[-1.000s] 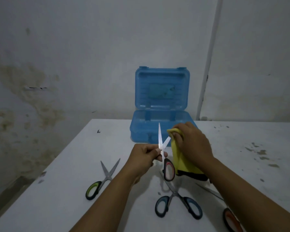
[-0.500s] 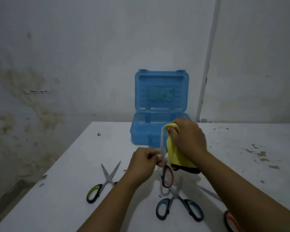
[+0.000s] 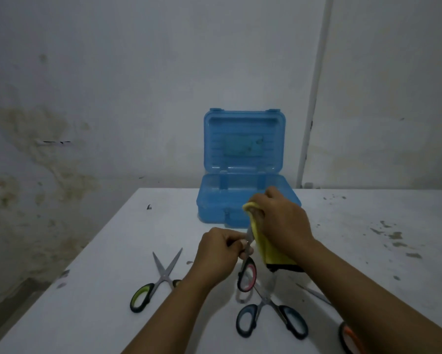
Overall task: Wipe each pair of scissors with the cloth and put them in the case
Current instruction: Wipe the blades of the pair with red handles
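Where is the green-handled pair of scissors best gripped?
By the green-handled scissors at the pivot, from above with thumb and finger: they lie flat on the table, blades spread and pointing away, the near loop clear while the left forearm hides the other.

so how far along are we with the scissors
Done: nothing visibly; no scissors show in the open blue case. In hand: the left hand holds the pink-handled scissors while the right hand wipes the blades with the yellow cloth. Left: the green-handled, blue-handled and orange-handled pairs lie on the table.
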